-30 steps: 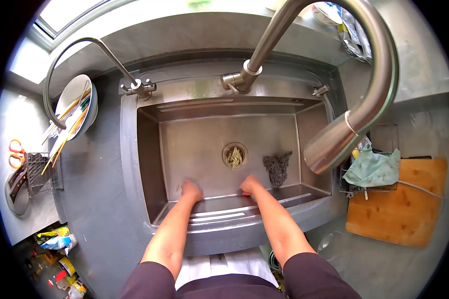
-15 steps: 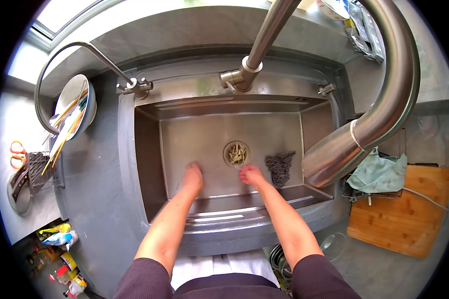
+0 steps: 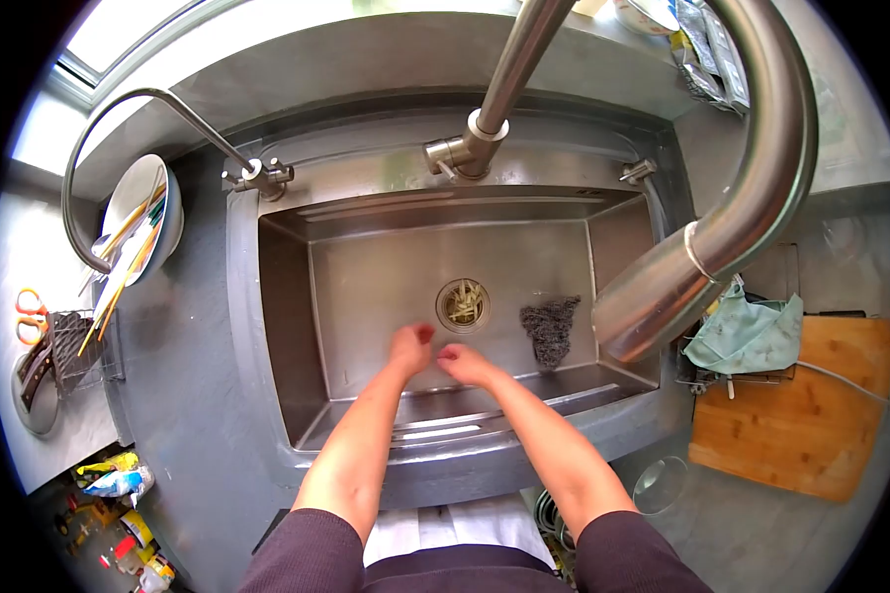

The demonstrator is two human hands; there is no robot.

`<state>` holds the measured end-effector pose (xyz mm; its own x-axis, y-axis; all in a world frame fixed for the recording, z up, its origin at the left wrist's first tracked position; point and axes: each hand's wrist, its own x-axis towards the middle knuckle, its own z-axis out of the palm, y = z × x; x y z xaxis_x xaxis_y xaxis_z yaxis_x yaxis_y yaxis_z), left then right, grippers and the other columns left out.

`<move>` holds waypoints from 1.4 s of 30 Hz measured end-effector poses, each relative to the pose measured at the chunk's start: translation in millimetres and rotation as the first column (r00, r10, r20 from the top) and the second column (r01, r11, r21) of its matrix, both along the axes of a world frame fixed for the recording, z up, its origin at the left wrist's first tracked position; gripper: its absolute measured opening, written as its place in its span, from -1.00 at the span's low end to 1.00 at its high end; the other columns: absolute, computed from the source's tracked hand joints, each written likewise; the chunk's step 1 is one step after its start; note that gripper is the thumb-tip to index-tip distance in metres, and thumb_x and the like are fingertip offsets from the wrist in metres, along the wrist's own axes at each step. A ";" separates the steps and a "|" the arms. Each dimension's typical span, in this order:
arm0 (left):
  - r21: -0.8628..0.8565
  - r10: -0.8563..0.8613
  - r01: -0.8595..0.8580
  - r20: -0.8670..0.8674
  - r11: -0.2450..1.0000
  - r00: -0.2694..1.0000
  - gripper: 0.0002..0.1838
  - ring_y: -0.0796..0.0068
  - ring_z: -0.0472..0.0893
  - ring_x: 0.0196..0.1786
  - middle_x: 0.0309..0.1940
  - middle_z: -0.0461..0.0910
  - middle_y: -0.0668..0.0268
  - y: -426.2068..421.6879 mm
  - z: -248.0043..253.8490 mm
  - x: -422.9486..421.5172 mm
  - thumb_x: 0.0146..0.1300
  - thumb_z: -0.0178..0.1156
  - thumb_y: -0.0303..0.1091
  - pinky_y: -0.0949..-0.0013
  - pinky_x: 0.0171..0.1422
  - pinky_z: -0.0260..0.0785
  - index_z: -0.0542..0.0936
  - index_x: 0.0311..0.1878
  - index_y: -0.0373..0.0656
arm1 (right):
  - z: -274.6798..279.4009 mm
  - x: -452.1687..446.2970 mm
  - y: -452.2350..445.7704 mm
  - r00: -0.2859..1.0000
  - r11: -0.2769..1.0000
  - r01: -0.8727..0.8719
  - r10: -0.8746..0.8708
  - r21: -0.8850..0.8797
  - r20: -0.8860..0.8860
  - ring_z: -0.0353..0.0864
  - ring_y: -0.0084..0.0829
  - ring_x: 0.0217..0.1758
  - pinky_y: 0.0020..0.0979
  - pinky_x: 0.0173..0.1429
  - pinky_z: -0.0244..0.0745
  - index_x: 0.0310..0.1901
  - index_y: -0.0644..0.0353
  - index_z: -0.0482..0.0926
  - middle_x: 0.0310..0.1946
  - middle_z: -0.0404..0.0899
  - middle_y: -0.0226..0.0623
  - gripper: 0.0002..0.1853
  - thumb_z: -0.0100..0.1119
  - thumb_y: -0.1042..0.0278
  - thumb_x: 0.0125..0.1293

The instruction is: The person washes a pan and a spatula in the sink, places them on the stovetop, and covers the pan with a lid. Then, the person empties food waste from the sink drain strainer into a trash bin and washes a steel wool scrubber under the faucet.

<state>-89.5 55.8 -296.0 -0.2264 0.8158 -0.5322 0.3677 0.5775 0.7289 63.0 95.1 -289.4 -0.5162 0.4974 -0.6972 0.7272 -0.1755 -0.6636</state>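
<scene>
Both of my hands are low inside the steel sink [image 3: 366,262], in front of the drain strainer [image 3: 445,306]. My left hand [image 3: 411,348] has its fingers curled inward; whatever they hold, if anything, is hidden. Just to its right, my right hand [image 3: 467,365] is closed with bent fingers, and its contents cannot be made out. A small gap separates the two hands. Pale, thin scraps [image 3: 464,299] lie in the strainer. To the right of my hands, a dark grey mesh scrubber [image 3: 550,331] rests on the sink floor.
A large curved faucet [image 3: 761,212] arches over the sink's right side. A thin tap [image 3: 158,94] bends over the left counter, beside a bowl [image 3: 175,222] holding chopsticks. Orange-handled scissors [image 3: 31,316] lie far left. Right are a green cloth [image 3: 747,336] and a wooden cutting board [image 3: 791,425].
My hands have come closer together, the left moving right and the right moving left and slightly toward me. The whole view has shifted a little. The scrubber stays on the sink floor.
</scene>
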 end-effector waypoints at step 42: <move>-0.157 -0.691 0.751 -0.544 0.641 0.476 -0.42 0.24 0.17 0.41 0.39 0.14 0.23 52.3 40.3 40.9 0.16 -0.05 -0.42 0.17 0.44 0.03 0.25 0.33 -0.10 | -43.4 94.6 89.2 0.987 0.857 -0.089 0.006 0.507 0.163 -0.18 0.03 0.49 -0.10 0.47 -0.05 0.40 -0.15 0.03 0.46 -0.20 -0.10 -0.07 0.29 0.37 -0.03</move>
<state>-48.5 108.1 -255.7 0.2615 0.8574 -0.4433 0.9422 -0.1271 0.3099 157.6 184.4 -332.8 -0.4579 0.7824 -0.4220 0.8238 0.1952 -0.5321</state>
